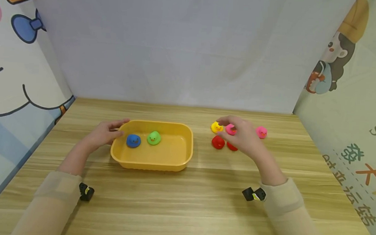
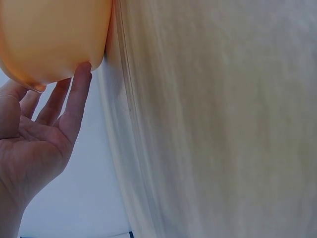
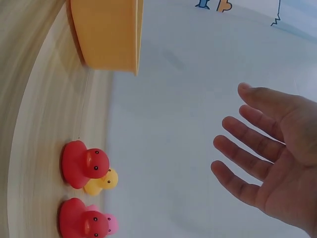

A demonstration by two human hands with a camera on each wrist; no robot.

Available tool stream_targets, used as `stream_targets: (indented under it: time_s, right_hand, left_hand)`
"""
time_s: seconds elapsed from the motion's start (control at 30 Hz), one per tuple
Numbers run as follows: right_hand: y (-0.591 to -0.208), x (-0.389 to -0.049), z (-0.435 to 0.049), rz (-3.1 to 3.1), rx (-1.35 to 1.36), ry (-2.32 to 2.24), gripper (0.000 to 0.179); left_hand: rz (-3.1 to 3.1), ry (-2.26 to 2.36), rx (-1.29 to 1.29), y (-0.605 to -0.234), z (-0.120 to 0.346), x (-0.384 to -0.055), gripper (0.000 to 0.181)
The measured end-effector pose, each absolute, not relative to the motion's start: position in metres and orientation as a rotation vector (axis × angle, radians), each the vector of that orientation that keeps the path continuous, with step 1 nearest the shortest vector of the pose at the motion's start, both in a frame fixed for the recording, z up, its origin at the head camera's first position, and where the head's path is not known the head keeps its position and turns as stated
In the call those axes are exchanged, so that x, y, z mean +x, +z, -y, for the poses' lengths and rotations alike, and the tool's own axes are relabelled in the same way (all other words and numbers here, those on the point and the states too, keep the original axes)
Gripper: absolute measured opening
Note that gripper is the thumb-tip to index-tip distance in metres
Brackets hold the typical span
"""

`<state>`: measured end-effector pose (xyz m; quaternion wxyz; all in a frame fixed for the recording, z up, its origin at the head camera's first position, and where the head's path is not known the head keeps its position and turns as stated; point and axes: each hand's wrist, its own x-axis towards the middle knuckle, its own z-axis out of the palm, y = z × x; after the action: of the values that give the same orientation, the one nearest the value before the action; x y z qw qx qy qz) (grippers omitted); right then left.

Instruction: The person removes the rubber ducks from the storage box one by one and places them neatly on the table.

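A yellow plastic basin (image 1: 161, 156) stands on the table, with a blue rubber duck (image 1: 133, 141) and a green rubber duck (image 1: 154, 138) inside. My left hand (image 1: 101, 136) holds its left end, thumb over the rim and fingers against the outer wall (image 2: 59, 44). To the right of the basin, my right hand (image 1: 245, 137) hovers over a loose group of rubber ducks, its fingers spread and holding nothing. Under and around it are a yellow duck (image 1: 217, 127), a red duck (image 1: 218, 142), a partly hidden second red duck (image 3: 79, 218) and a partly covered pink duck (image 1: 231, 129).
Another pink duck (image 1: 261, 132) sits right of the right hand. The wooden table (image 1: 171, 204) ends at a pale curtain (image 1: 184, 61) behind, and printed cloths hang at both sides.
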<state>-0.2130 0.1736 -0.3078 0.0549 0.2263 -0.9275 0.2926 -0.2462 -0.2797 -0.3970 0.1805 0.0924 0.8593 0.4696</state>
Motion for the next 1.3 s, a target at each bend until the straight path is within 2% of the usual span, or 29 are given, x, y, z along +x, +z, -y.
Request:
stream_targets:
  time_s: [0.23, 0.67, 1.3]
  right_hand:
    - [-0.312, -0.213, -0.156, 2.715, 0.732, 1.04, 0.035]
    - [-0.319, -0.216, -0.122, 2.638, 0.793, 1.051, 0.04]
    - [-0.332, -0.228, -0.074, 2.539, 1.035, 1.162, 0.043]
  left_hand:
    - [-2.419, 1.34, 0.251, -0.399, 0.281, -0.249, 0.055]
    - [-2.406, 1.359, 0.243, -0.401, 0.281, -0.251, 0.056]
    - [-2.403, 1.374, 0.24, -0.397, 0.279, -0.247, 0.056]
